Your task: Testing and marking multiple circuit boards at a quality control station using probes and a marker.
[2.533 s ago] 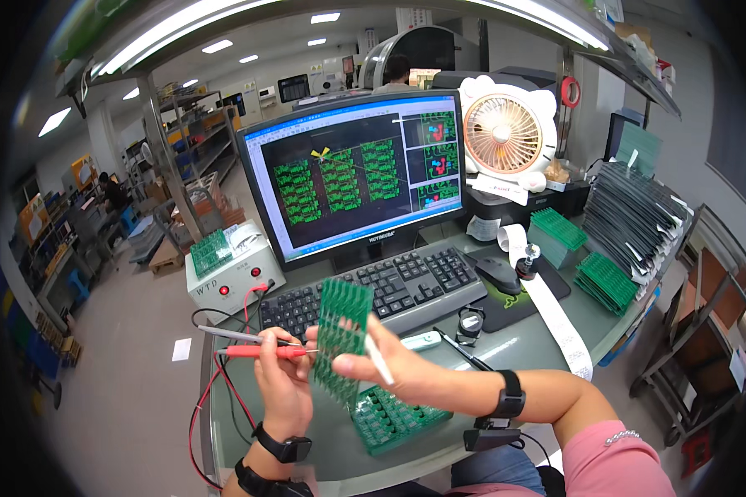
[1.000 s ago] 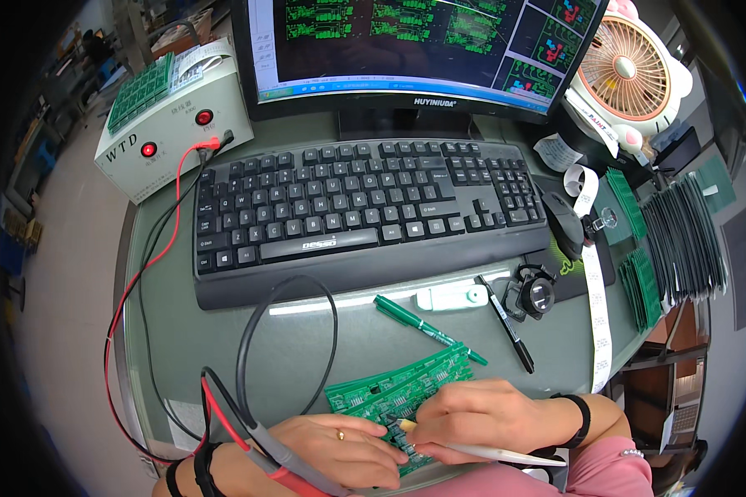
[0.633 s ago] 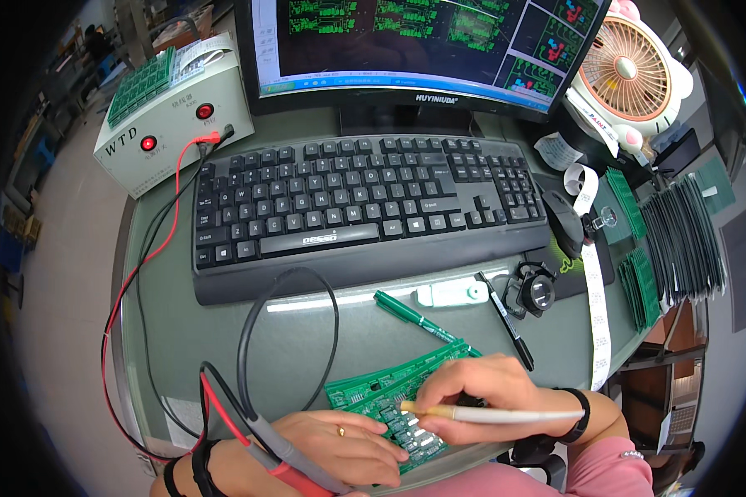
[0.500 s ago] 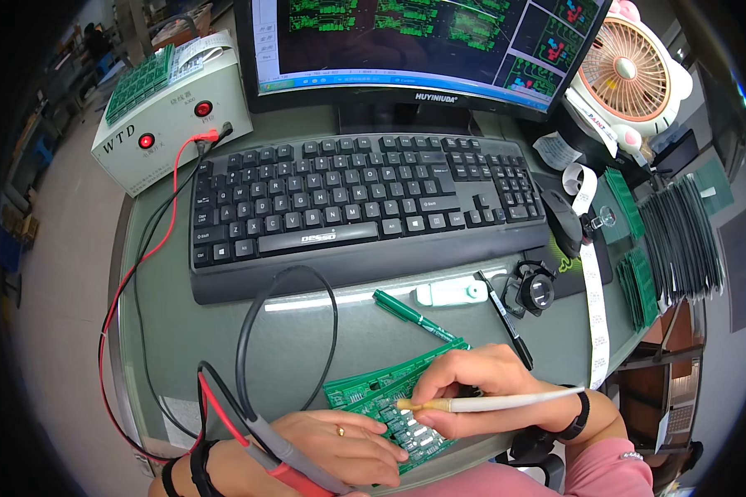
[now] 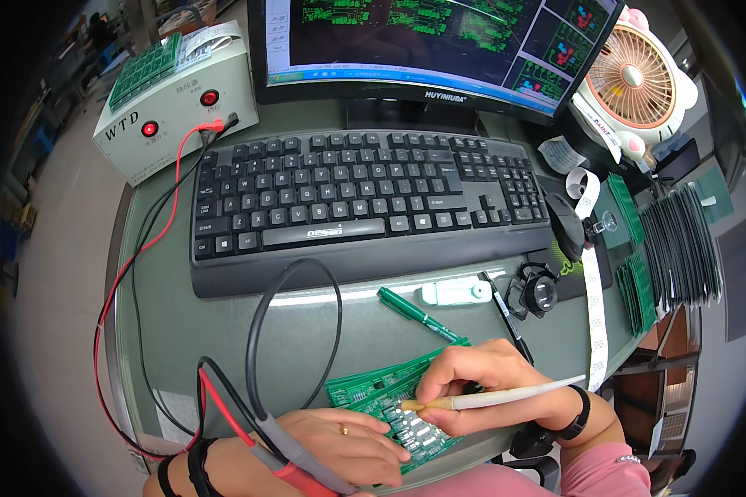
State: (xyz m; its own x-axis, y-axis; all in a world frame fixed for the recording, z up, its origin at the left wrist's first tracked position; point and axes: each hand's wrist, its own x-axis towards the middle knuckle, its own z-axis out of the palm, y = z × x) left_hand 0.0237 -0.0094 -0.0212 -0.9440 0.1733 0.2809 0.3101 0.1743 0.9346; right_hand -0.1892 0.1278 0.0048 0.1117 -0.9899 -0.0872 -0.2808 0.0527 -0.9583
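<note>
My right hand [image 5: 472,383] pinches a brush-like tool [image 5: 514,396] with a long white tapering handle. Its tan front end is over a green circuit board [image 5: 427,448], whose surface shows rows of small parts and pale rectangles. On the board's left side lies my left hand [image 5: 350,443], palm down with fingers stretched out; its thumb is hidden. A red and grey cable grip [image 5: 302,474] crosses over the left wrist. Another green board [image 5: 389,377] shows beneath the first at its far edge. Exactly where the tool's tip meets the board is hard to make out.
Beyond the hands lie a green marker [image 5: 414,311], a white plastic device [image 5: 456,291], a black pen [image 5: 510,319] and a loupe [image 5: 541,292]. A black cable loop [image 5: 337,331] rises left of the boards. Farther back are a keyboard [image 5: 365,199], mouse [image 5: 565,228] and label strip [image 5: 593,323].
The view has shifted slightly. My right hand has moved a little over the board with the brush-like tool still pinched. My left hand stays on the board.
</note>
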